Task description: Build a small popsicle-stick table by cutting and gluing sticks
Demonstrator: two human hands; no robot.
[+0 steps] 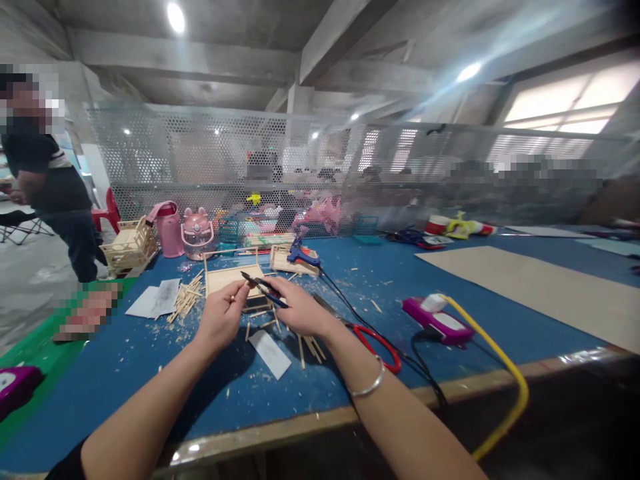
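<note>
My right hand (299, 307) is closed around a pair of pliers (271, 293) with dark handles. Their narrow jaws point left, at the fingertips of my left hand (223, 319). That hand is pinched; what sits in its fingers is mostly hidden and too small to name. Just behind both hands stands a small frame of wooden sticks (230, 275) with a flat panel. Loose sticks (188, 298) lie in a heap left of it, and more sticks (311, 348) are scattered below my right hand. A white paper slip (271, 355) rests on the blue table between my forearms.
A blue glue gun (301, 253) leans on a wooden piece behind my hands. Red-handled scissors (380, 350) and cables lie to the right, near a purple power strip (437, 323). Pink bottles (170, 230) stand at the back. A person (47, 160) stands at left.
</note>
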